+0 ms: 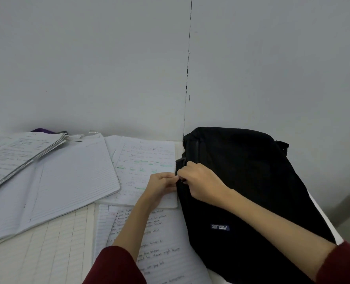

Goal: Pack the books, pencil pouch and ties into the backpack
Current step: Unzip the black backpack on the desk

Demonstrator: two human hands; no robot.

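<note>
while four open books (pixel 75 177) lie beside it, both hands' fingers (pixel 171 177) pinch one black backpack's (pixel 252 181) edge.

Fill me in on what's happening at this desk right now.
A person is working at the left edge of a black backpack that lies on the desk. Both the left hand and the right hand pinch something small there, likely a zipper pull. Several open notebooks still lie spread on the desk, unpacked. Something purple peeks out behind them.
</note>
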